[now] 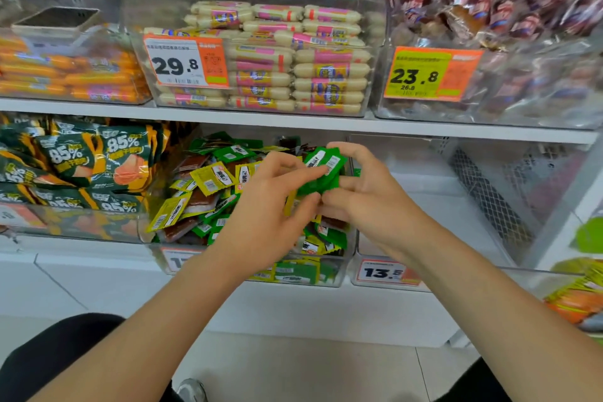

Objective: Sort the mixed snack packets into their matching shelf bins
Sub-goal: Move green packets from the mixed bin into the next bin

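I am facing store shelves, and both of my bare arms reach forward to the lower shelf.

My right hand (368, 196) holds a small stack of green packets (321, 163). The thumb is curled over the top and the fingers are curled underneath. My left hand (270, 206) meets it from the left, with its fingertips pinching the near edge of the same stack. The stack is lifted just above the middle bin (346, 271).

The middle bin is clear plastic. It is heaped with a jumble of small snack packets: yellow packets (212, 178), more green ones, and some brown packets (195, 199). Its price label is mostly hidden behind my left wrist.

Just to its right stands another clear bin (551, 271) with a price tag reading 13.5 (383, 272). To the left of the middle bin are dark green bags (114, 153) printed with "85%".

A white shelf board (293, 122) runs above. On it sit three clear bins:
- On the left, orange sausages (81, 78).
- In the centre, pale sausages (326, 72) with pink and yellow labels, behind a tag reading 29.8 (182, 62).
- On the right, dark wrapped snacks (489, 16), behind a tag reading 23.8 (427, 75).
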Demonstrator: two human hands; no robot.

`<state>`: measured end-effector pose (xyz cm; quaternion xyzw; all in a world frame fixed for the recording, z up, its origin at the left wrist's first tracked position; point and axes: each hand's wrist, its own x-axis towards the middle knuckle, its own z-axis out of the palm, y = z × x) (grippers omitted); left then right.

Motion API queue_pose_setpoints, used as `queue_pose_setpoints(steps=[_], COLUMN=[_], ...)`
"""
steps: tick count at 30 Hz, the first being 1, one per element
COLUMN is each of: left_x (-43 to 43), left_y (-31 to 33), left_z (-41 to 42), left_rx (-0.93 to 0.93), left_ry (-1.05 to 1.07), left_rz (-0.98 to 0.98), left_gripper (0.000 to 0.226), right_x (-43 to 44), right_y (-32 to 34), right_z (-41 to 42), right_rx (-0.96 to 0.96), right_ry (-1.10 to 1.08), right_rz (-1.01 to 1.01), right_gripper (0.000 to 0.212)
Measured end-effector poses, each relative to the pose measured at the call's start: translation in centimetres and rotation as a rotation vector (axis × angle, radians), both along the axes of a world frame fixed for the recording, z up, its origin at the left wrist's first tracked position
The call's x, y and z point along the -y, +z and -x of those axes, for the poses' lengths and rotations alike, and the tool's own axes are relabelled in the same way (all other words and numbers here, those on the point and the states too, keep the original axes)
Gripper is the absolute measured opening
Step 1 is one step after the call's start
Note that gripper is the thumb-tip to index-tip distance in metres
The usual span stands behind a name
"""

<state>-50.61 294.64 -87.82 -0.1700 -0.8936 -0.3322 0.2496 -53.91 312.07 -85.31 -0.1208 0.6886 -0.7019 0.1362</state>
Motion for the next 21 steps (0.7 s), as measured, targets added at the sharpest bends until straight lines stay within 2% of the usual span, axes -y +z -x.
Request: queue_pose_setpoints(steps=[4,7,9,11,12,14,16,18,21], left_x=[-1.6,-2.4,-3.1,-3.9,-4.4,-5.6,-6.5,-7.0,-7.2], left_y=[0.2,0.5,0.6,0.7,0.7,0.5,0.0,-0.8,-1.8], left_z=[-0.1,0.8,1.3,1.9,2.3,3.3,4.2,5.0,6.2], left_rx=[0.040,0.025,0.023,0.036,0.041,0.067,0.134,0.213,0.256], left_ry=[-0.047,-0.011,-0.004,0.012,0.027,0.083,0.157,0.214,0.268], left_rz=[0.023,0.012,0.029,0.094,0.157,0.311,0.407,0.458,0.570], left_gripper=[0.045,0.042,0.038,0.033,0.031,0.031,0.041,0.061,0.081], right_x=[-1.1,-2.8,-4.6,-6.6,-7.7,-9.1,-9.4,-8.7,-7.3], right_y=[0.0,0.3,-0.4,-1.9,-2.8,-4.6,-6.3,-7.5,-8.9], right_z=[0.2,0.8,2.5,5.0,6.3,8.3,9.8,11.0,13.3], right_rx=[0.050,0.075,0.052,-0.126,-0.202,-0.235,-0.211,-0.251,-0.360], right_ry=[-0.075,-0.132,-0.233,-0.355,-0.393,-0.407,-0.328,-0.258,-0.250], right_rz=[0.153,0.100,-0.087,-0.496,-0.706,-0.981,-1.117,-1.206,-1.241], right_gripper=[0.053,0.042,0.028,0.016,0.016,0.017,0.019,0.025,0.031])
